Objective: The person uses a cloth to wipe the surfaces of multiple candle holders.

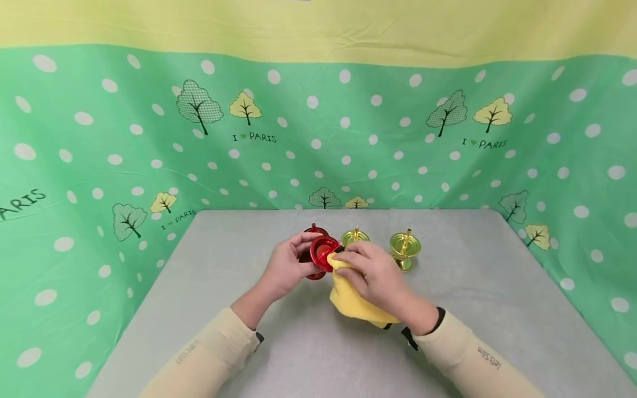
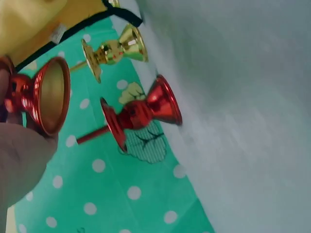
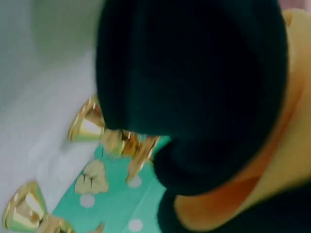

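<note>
My left hand (image 1: 286, 270) grips a shiny red candle holder (image 1: 321, 252) by its waist, above the table and tilted with its dish facing me. In the left wrist view the candle holder's hollow flared end (image 2: 54, 97) points along the row. A soft yellow cloth (image 1: 355, 301) with a dark edge hangs from my right hand (image 1: 375, 276), whose thumb and fingers pinch it at the dish's right rim. Dark edging (image 3: 194, 63) of the cloth fills much of the right wrist view, hiding my fingers there.
Behind the held piece stands another red candle holder (image 2: 136, 114), with a thin upright pin. To its right stand two gold ones (image 1: 355, 236) (image 1: 405, 244) of similar shape. The grey table (image 1: 209, 354) ends at a green dotted curtain (image 1: 278, 171) along its back and sides.
</note>
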The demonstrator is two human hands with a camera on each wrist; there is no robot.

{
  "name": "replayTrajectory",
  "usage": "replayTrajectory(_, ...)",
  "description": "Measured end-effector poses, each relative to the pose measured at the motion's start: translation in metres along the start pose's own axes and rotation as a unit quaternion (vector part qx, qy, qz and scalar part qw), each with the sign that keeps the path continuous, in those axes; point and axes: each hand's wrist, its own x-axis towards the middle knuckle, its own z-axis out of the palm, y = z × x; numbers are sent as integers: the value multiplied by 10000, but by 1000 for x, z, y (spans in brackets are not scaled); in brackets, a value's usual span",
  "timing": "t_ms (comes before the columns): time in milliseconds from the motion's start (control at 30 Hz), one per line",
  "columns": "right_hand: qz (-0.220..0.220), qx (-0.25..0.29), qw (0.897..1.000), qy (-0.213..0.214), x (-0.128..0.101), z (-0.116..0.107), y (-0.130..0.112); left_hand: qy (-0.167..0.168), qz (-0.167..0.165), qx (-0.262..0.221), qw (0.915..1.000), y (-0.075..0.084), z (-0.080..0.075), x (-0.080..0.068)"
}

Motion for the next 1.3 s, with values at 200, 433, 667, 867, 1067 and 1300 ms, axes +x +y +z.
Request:
replayTrajectory(200, 371, -438, 9982, -155, 2, -5, 9, -184, -191, -138, 9996, -4, -5, 1)
replayTrajectory(433, -126, -280, 9992, -254, 3, -5, -7, -4, -85, -49, 10000, -5, 2, 2)
replayTrajectory(667, 254, -334, 9991, -11, 1, -6, 3, -11, -202, -284, 9994, -4, -1, -1)
replayTrajectory(867, -56, -10, 9998, 216, -3, -1, 3, -80, -202, -467, 9987, 2, 3, -1)
replayTrajectory(1067, -366, 0, 9964, 761, -2, -1, 11, -866, -295, -703, 9933, 11, -3, -3)
replayTrajectory(1300, -244, 634, 9957, 632, -2, -8, 25, -1402, -450, -1358, 9797, 8, -8, -2)
